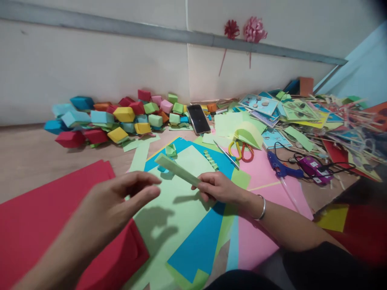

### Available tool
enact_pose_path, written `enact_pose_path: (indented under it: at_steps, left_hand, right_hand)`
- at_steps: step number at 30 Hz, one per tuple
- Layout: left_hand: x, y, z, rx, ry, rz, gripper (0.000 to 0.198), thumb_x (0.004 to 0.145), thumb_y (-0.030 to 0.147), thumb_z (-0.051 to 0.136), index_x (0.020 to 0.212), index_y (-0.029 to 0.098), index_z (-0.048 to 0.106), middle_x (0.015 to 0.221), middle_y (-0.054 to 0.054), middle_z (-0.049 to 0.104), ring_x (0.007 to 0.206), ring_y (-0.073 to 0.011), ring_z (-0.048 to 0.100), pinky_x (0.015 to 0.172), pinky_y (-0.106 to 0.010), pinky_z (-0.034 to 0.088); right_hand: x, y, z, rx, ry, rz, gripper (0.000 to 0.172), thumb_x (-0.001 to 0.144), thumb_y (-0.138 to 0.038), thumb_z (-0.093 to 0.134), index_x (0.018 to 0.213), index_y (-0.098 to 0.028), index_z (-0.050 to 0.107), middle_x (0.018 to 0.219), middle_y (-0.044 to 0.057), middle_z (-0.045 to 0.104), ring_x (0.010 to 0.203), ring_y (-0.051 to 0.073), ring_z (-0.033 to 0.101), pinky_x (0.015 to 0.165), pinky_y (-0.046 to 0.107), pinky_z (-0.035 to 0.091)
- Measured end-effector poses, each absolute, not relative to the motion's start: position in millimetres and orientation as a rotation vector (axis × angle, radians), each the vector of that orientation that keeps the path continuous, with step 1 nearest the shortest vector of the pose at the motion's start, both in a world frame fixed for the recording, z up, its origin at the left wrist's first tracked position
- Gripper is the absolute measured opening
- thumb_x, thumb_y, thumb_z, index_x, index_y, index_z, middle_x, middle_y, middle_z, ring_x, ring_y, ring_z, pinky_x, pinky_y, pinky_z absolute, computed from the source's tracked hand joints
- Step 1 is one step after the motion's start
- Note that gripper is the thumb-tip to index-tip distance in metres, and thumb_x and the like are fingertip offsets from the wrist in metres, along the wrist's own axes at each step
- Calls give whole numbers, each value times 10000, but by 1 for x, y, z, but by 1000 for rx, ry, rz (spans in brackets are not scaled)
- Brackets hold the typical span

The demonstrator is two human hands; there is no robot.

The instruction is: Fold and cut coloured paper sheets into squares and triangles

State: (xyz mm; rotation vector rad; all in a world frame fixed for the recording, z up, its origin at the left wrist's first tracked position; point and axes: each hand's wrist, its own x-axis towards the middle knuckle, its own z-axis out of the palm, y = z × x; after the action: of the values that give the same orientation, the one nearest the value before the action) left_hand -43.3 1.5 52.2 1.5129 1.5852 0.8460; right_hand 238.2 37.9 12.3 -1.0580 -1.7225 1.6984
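My right hand pinches one end of a folded light-green paper strip, which slants up toward the left above the paper sheets. Apart from the strip's free end, my left hand hovers with nothing in it, thumb and fingers spread. Beneath both hands lie a light-green sheet and a blue sheet. Behind the strip rests a small green folded paper piece, with a blue folded piece partly hidden by the strip. A zigzag-folded green strip lies close to my right hand.
Red sheets lie at left, pink paper at right. Behind are several colourful paper boxes, a phone, scissors and a pen. A blue glue gun with cords sits beside cluttered cards.
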Motion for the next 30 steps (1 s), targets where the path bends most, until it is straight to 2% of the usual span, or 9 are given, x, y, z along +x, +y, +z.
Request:
enact_pose_path:
  at_steps: [3,8,9,11,13,15,18,23,30]
  left_hand:
    - [-1,23,52,1263,1414,834,462,607,570,826,879,198,791,839,-64,766,752,-216,656,627,-266,510]
    - [22,22,30,849,1313,961,459,503,545,893,695,146,772,639,-62,716,575,-115,558,533,-199,449]
    - [22,21,27,784,1310,953,463,492,538,904,676,138,761,618,-58,707,544,-96,536,517,-187,439]
    - [20,19,24,672,1288,935,479,454,517,930,669,130,749,602,-50,699,505,-74,511,494,-174,435]
    - [21,17,22,597,1244,917,503,412,498,951,690,130,749,607,-48,700,497,-78,519,480,-180,450]
    - [25,14,21,567,1202,886,510,390,486,960,680,127,745,606,-53,698,495,-85,531,470,-188,461]
    - [31,9,18,596,1153,835,475,437,486,951,623,111,728,602,-65,692,501,-81,542,483,-181,466]
    - [29,10,17,604,1163,918,518,443,448,955,814,129,787,621,-45,700,521,-79,541,504,-177,463]
    - [27,15,19,742,1293,955,417,490,401,914,790,131,804,656,-54,731,524,-99,573,525,-215,488]
  right_hand:
    - [237,34,12,-1006,-1793,1674,199,940,-298,543,850,-146,635,525,-59,558,432,52,454,453,173,378]
    - [239,30,11,-912,-1945,1747,421,952,-475,542,677,-156,551,563,-8,599,437,63,499,439,184,394]
    - [241,30,10,-885,-1943,1748,446,964,-512,506,720,-147,583,585,0,606,449,72,518,440,191,405]
    - [243,32,8,-818,-1918,1625,463,1002,-517,421,957,-121,657,655,12,625,510,93,565,483,211,455]
    - [244,35,6,-716,-1950,1349,422,1034,-428,381,1248,-139,603,764,28,659,618,109,603,597,246,519]
    - [243,37,4,-563,-2091,1056,381,1040,-318,374,1347,-184,557,899,61,690,761,128,630,728,284,540]
    - [239,40,0,-410,-2252,774,338,1042,-257,362,1218,-192,643,994,101,706,900,150,642,811,295,525]
    - [239,41,1,-430,-2319,756,362,1039,-399,405,923,-171,661,837,81,696,829,148,638,761,256,504]
    - [240,39,1,-715,-2425,578,389,1051,-388,334,830,-172,570,755,58,629,700,154,554,639,261,423]
